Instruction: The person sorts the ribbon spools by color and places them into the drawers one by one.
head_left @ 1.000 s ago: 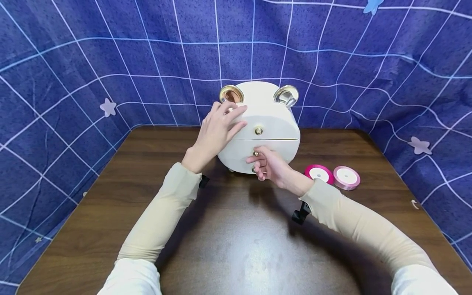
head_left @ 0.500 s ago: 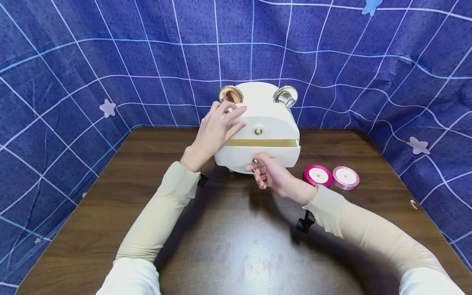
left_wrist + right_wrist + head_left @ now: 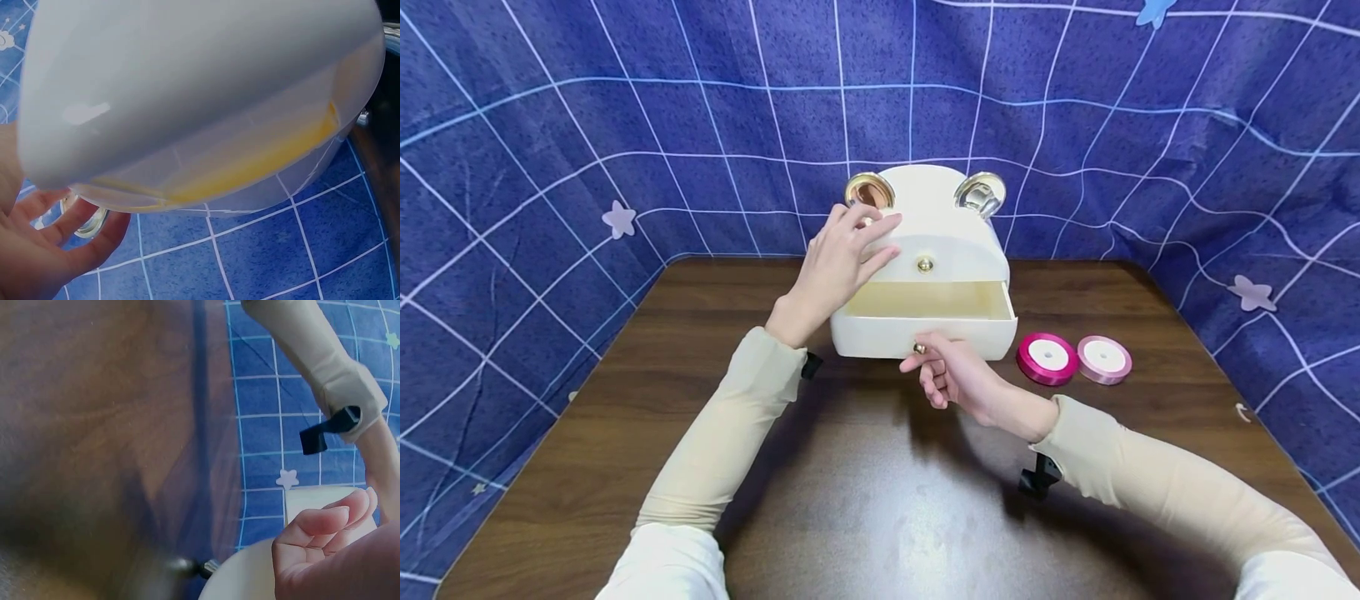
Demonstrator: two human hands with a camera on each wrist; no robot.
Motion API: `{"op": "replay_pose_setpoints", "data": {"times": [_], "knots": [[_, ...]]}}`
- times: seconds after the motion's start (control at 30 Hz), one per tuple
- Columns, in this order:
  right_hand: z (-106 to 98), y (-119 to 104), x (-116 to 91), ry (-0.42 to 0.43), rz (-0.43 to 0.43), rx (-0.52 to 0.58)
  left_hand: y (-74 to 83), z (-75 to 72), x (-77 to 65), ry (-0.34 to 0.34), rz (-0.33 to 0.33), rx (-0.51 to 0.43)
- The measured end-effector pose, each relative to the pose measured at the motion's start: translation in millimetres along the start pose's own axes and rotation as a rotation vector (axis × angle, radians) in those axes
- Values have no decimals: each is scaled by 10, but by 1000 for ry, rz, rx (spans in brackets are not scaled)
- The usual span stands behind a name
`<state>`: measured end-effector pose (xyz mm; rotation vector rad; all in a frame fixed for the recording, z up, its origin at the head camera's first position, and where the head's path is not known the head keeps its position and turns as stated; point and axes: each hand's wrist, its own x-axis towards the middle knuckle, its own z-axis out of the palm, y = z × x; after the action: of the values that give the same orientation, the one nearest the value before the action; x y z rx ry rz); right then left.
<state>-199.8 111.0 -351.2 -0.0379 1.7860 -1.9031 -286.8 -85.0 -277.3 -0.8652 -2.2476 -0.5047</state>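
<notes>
A white rounded storage box [image 3: 955,242] with two gold ear-shaped ornaments stands at the back of the table. Its lower drawer [image 3: 865,335] is pulled out, and a pale yellow interior shows. My right hand [image 3: 958,379] pinches the small gold knob [image 3: 919,348] on that drawer's front; in the right wrist view the other fingers are curled. Against the upper left of the box rests my left hand [image 3: 835,262], its fingers spread and relaxed. The left wrist view shows that hand [image 3: 50,256] at the edge of the white box [image 3: 156,87].
Right of the drawer lie a magenta ribbon roll [image 3: 1036,372] and a pink ribbon roll [image 3: 1122,377], side by side on the brown wooden table [image 3: 820,500]. A blue gridded cloth [image 3: 737,125] with stars hangs behind and along both sides.
The lower drawer has slid out of the box toward me, from nearly closed to well out. My right hand has come back with its knob; the left hand has stayed in place.
</notes>
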Motion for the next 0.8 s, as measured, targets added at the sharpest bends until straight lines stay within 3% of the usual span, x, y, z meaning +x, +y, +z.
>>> {"op": "replay_pose_setpoints", "data": {"times": [0.8], "knots": [[34, 123, -329, -67, -14, -10, -30, 16, 5, 4, 14, -18]]}}
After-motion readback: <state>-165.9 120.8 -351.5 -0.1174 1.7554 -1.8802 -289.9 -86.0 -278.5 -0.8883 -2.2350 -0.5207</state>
